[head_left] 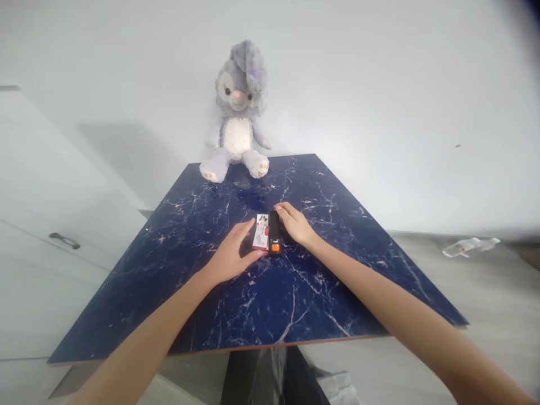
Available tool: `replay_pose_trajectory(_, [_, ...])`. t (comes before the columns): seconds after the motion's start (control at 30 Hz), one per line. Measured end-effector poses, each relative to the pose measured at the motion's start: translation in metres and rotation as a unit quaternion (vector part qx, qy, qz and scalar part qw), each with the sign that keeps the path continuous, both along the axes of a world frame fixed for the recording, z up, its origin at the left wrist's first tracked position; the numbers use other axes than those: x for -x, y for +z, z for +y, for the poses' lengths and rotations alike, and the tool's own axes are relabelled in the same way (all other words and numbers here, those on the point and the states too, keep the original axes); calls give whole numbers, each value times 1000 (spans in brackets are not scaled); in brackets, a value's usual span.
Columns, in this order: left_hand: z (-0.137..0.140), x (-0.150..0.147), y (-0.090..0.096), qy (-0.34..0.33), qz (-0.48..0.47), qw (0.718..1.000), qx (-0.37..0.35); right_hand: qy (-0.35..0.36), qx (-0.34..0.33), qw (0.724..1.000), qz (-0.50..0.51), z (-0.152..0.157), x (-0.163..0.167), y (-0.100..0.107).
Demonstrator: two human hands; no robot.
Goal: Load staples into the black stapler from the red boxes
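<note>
On the blue marbled table, a small red-and-white printed box lies flat. Right against it is a slim black object with an orange square at its near end, stapler-like in shape, though its exact kind is unclear. My left hand is at the box's left side, thumb by the lower corner and fingertips by the upper left edge, with a gap between them. The fingers of my right hand curl around the far end of the black object; the thumb is mostly hidden.
A grey plush rabbit sits at the table's far edge against the white wall. White cabinet doors with a dark handle are at the left. Clear plastic packaging lies on the floor at the right.
</note>
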State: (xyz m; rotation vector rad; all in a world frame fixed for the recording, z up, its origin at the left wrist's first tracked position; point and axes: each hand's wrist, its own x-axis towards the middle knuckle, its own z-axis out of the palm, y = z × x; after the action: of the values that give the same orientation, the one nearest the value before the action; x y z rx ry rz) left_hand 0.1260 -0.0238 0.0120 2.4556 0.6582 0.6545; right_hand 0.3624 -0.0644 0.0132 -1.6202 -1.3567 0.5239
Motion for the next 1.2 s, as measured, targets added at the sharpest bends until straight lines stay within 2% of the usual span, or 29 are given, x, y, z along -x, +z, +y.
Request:
replay_pose_trajectory(0.17, [0, -7, -3, -10, 10, 999, -38, 6, -38, 997, -65, -14, 6, -12])
replay_pose_trajectory(0.37, [3, -12, -12, 16, 33, 996, -78, -1, -42, 992, -119, -12, 14, -11])
replay_pose_trajectory(0.47, [4, -14, -13, 15, 66, 995, -71, -18, -30, 991, -133, -15, 15, -9])
replay_pose_trajectory(0.57, [4, -17, -8, -4, 86, 995, -54, -29, -13, 989, -147, -21, 17, -7])
replay_pose_trajectory(0.73, [-2, -19, 13, -96, 84, 991, -50, -25, -12, 988, -154, -26, 20, -7])
replay_pose_trajectory(0.9, [-4, -20, 17, -87, 81, 992, -39, -23, -7, 986, -165, -26, 18, -7])
replay_pose_trajectory(1.2, [0, -28, 13, -93, 96, 987, -92, -29, -4, 989, -148, -26, 19, -4])
